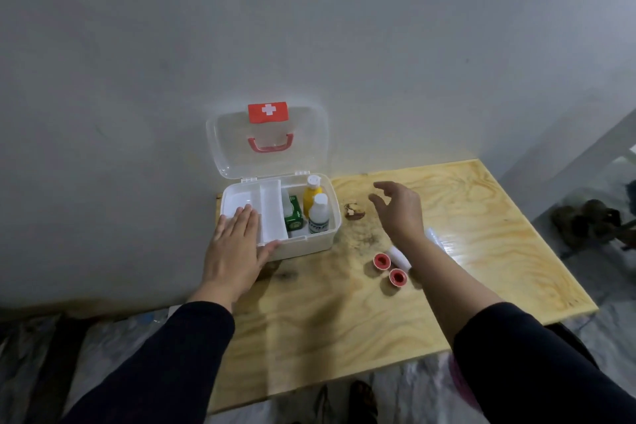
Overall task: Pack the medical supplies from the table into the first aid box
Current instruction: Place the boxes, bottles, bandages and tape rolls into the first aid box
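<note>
The white first aid box (303,244) stands open at the table's far left, its clear lid (241,151) up against the wall. Inside are a yellow bottle (312,194), a white bottle (318,215), a green carton (294,215) and a white inner tray (272,206). My left hand (237,244) lies flat on the tray and the box's front left corner, fingers spread. My right hand (399,210) hovers to the right of the box, open and empty. Under my right forearm lie two red-cored tape rolls (382,261) (398,276), a white roll (399,256) and a clear item (435,237).
The wooden table (481,203) has dark stains near the box and a brown scrap (354,211). The grey wall is just behind the box. Shoes (592,220) sit on the floor to the right, and sandals (361,396) below the table's near edge.
</note>
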`<act>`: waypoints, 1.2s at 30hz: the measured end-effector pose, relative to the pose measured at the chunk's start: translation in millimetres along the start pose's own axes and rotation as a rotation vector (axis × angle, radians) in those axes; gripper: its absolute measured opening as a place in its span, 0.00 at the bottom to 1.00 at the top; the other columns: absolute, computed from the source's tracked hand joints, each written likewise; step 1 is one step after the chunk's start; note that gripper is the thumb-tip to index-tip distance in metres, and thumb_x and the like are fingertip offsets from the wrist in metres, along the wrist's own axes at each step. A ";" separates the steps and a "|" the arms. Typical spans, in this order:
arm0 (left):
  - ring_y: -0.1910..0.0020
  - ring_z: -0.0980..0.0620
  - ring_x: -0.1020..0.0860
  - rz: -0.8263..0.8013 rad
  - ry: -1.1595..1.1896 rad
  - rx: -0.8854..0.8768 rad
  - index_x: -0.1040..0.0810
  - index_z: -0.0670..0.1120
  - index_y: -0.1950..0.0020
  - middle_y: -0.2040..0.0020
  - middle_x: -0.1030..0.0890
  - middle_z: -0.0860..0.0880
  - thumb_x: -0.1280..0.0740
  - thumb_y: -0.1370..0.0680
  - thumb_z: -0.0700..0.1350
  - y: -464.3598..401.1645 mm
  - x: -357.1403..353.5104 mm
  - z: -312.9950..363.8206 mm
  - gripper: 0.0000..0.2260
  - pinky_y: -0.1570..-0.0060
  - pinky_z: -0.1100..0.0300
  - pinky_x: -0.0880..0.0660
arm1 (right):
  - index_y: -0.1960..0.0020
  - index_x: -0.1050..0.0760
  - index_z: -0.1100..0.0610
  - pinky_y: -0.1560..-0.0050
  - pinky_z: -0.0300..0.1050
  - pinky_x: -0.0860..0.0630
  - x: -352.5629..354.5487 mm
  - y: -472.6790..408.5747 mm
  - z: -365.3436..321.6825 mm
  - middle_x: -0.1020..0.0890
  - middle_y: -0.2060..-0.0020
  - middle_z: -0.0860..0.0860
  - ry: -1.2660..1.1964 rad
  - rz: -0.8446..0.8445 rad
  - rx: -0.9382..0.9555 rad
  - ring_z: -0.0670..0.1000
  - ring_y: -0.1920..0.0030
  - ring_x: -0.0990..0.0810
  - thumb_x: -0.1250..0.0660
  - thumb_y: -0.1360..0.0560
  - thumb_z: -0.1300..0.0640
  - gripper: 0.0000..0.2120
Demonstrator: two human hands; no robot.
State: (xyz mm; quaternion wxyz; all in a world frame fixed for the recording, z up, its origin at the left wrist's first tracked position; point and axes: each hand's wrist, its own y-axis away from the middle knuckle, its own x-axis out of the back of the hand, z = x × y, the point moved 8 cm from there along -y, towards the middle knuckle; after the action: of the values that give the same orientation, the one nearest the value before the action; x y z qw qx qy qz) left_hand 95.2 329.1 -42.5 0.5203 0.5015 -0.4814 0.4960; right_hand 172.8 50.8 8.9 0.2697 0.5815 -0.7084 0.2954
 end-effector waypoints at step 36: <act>0.22 0.50 0.50 -0.068 0.056 -0.009 0.46 0.43 0.22 0.21 0.47 0.46 0.54 0.23 0.67 0.0 16.1 2.7 0.37 0.25 0.54 0.54 | 0.33 0.33 0.46 0.49 0.49 0.23 26.8 8.3 -65.9 0.22 0.40 0.51 -0.130 0.006 0.050 0.53 0.46 0.21 0.32 0.30 0.51 0.26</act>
State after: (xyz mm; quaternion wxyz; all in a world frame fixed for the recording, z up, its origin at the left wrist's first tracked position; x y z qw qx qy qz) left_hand 96.0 326.9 -26.4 0.5524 0.5013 -0.4514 0.4897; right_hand 162.4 82.5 72.4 0.2078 0.6039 -0.7185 0.2756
